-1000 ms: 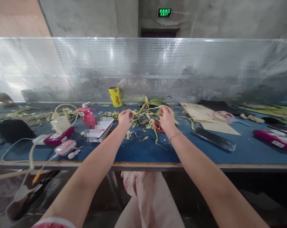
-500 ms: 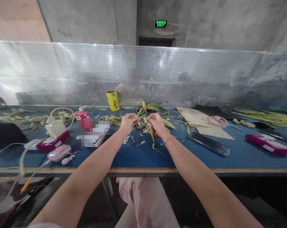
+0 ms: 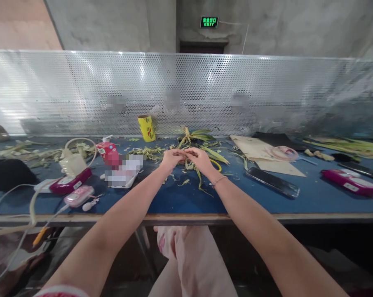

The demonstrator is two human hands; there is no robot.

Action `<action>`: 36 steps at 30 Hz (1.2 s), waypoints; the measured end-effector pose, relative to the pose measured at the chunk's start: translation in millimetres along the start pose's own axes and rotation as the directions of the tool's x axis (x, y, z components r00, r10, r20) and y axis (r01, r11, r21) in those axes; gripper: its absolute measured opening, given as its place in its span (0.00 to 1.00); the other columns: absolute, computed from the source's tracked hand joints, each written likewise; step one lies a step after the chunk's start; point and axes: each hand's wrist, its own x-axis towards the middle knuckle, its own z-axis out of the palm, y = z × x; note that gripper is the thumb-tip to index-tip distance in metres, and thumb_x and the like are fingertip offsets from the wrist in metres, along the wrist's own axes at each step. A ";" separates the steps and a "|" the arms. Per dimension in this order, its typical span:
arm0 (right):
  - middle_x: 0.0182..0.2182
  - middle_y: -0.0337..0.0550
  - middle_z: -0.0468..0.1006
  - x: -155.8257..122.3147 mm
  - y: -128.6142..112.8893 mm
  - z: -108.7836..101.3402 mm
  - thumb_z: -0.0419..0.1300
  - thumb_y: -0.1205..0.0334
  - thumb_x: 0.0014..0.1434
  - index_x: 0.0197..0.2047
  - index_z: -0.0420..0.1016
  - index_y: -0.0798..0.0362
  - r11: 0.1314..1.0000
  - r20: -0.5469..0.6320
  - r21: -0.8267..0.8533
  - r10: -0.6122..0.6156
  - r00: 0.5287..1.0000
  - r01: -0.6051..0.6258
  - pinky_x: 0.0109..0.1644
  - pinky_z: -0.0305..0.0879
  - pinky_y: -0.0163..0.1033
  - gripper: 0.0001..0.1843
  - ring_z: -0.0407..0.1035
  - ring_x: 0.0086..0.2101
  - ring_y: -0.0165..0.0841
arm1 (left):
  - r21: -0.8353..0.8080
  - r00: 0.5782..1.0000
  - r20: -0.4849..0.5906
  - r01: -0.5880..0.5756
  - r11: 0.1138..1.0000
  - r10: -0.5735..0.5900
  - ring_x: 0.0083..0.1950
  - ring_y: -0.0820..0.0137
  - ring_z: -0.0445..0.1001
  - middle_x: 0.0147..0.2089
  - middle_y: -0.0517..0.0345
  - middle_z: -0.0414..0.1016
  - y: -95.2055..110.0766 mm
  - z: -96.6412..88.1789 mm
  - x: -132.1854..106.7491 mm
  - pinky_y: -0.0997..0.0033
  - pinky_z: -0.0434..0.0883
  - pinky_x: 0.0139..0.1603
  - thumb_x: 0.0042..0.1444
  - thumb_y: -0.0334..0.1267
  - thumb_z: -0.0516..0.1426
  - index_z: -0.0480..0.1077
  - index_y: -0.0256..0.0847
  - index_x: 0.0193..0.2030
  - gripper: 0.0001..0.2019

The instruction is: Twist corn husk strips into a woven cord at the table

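My left hand [image 3: 171,160] and my right hand [image 3: 200,160] meet over the middle of the blue table, fingertips touching. Both are closed in a pinch. Whatever thin piece lies between the fingers is too small and too covered to name. Around and behind the hands spreads a heap of pale green plant strips and scraps. A leafy stalk [image 3: 200,135] lies just beyond them. A yellow ring-like handle [image 3: 216,165] shows beside my right hand, partly hidden by it. One curled strip [image 3: 201,183] hangs toward me below the right hand.
Left stand a red drink carton [image 3: 108,152], a white tray [image 3: 124,175], a purple box [image 3: 70,181] and a pink cabled device [image 3: 79,196]. A yellow tube [image 3: 146,128] stands behind. To the right lie a phone [image 3: 272,182], cardboard [image 3: 251,149] and another purple box [image 3: 350,181]. Perforated metal [image 3: 205,95] borders the back.
My hands have come together from slightly apart, and their fingertips now touch. The thin loop seen between them before is now hidden. The view has tipped slightly downward.
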 end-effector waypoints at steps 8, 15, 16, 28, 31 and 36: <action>0.33 0.45 0.78 2.0 8.8 -3.3 0.56 0.62 0.51 0.33 0.76 0.54 0.992 -0.058 -0.104 -0.073 0.996 0.067 0.37 0.68 0.40 0.09 0.71 0.30 0.32 | -0.087 0.999 -0.004 0.031 0.996 -0.032 0.24 0.76 0.70 0.20 0.61 0.71 3.2 1.3 -0.4 0.69 0.71 0.34 0.34 0.27 0.61 0.67 0.35 0.24 0.08; 0.31 0.43 0.78 1.0 8.0 -5.4 0.55 0.62 0.51 0.34 0.75 0.53 0.987 -0.014 -0.120 -0.112 0.994 0.110 0.36 0.67 0.38 0.10 0.70 0.30 0.31 | -0.131 0.999 -0.036 0.020 0.991 -0.025 0.24 0.75 0.71 0.20 0.59 0.71 2.6 1.3 0.7 0.68 0.71 0.34 0.33 0.26 0.62 0.65 0.34 0.21 0.08; 0.32 0.43 0.77 0.4 6.6 -5.4 0.55 0.62 0.51 0.34 0.75 0.53 0.987 -0.007 -0.113 -0.116 0.993 0.115 0.36 0.67 0.38 0.10 0.70 0.30 0.31 | -0.132 0.999 -0.038 0.017 0.991 -0.022 0.23 0.75 0.71 0.19 0.60 0.71 2.5 1.4 0.8 0.69 0.71 0.34 0.33 0.26 0.61 0.65 0.34 0.20 0.08; 0.21 0.40 0.72 1.3 6.0 0.7 0.63 0.48 0.42 0.25 0.70 0.55 0.960 -0.007 0.165 0.229 0.974 -0.224 0.29 0.63 0.36 0.17 0.64 0.23 0.28 | 0.224 0.994 -0.008 -0.107 0.969 0.112 0.24 0.75 0.70 0.19 0.60 0.70 -9.4 -0.7 7.1 0.73 0.68 0.30 0.36 0.26 0.57 0.67 0.35 0.21 0.03; 0.21 0.40 0.72 1.3 3.5 1.0 0.66 0.50 0.38 0.24 0.70 0.55 0.926 0.007 0.263 0.278 0.961 -0.270 0.30 0.64 0.36 0.17 0.64 0.23 0.27 | 0.314 0.987 0.010 -0.156 0.937 0.161 0.25 0.75 0.70 0.21 0.60 0.71 -10.8 -2.8 8.4 0.74 0.68 0.29 0.37 0.27 0.57 0.68 0.35 0.23 0.03; 0.21 0.38 0.72 1.2 1.0 -0.7 0.69 0.53 0.34 0.23 0.70 0.56 0.891 0.030 0.330 0.320 0.947 -0.312 0.32 0.66 0.37 0.17 0.66 0.23 0.27 | 0.323 0.992 0.000 -0.120 0.939 0.126 0.25 0.73 0.71 0.21 0.60 0.71 -7.7 -1.1 6.9 0.72 0.69 0.30 0.37 0.27 0.59 0.66 0.36 0.25 0.06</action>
